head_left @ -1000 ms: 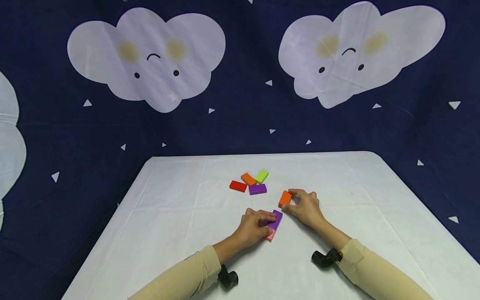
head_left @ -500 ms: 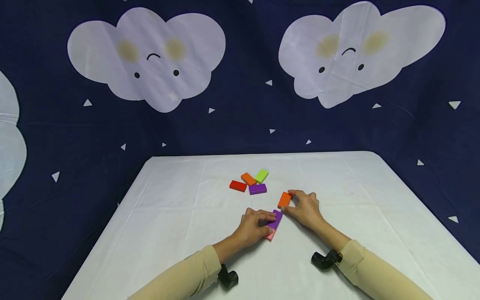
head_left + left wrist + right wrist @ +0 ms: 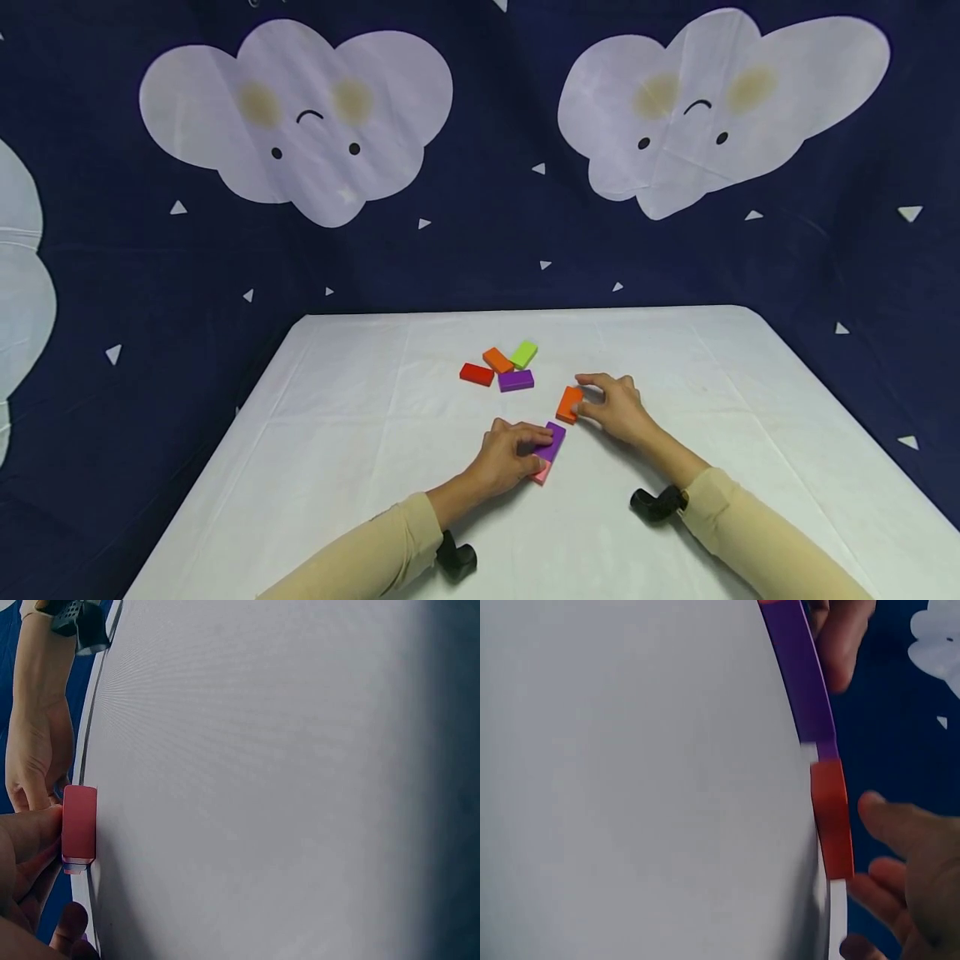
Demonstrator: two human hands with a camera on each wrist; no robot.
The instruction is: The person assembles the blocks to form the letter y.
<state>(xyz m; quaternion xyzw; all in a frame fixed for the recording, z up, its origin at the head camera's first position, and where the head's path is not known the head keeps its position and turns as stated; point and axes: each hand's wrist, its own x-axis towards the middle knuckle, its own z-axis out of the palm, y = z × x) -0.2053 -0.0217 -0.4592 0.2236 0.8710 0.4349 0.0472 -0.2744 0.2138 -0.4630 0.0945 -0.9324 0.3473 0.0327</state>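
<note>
In the head view my left hand (image 3: 504, 457) holds a pink block (image 3: 540, 473) and a purple block (image 3: 555, 439) lying end to end on the table. Its thumb touches the pink block, and its fingers lie over the purple one. Beyond the purple block's far end lies an orange block (image 3: 569, 404). My right hand (image 3: 617, 408) is beside that orange block, thumb and index finger spread apart. The right wrist view has the right thumb (image 3: 889, 817) off the orange block (image 3: 832, 821), with a gap between them.
Farther back on the white table (image 3: 337, 483) lie a red block (image 3: 476, 374), another orange block (image 3: 497, 360), a lime green block (image 3: 524, 354) and a second purple block (image 3: 516, 381), grouped closely. A dark blue cloth (image 3: 495, 267) with clouds hangs behind the table's far edge.
The orange block by my right hand has shifted slightly nearer to the purple block. My right thumb and index finger have come away from it. The left hand has stayed in place.
</note>
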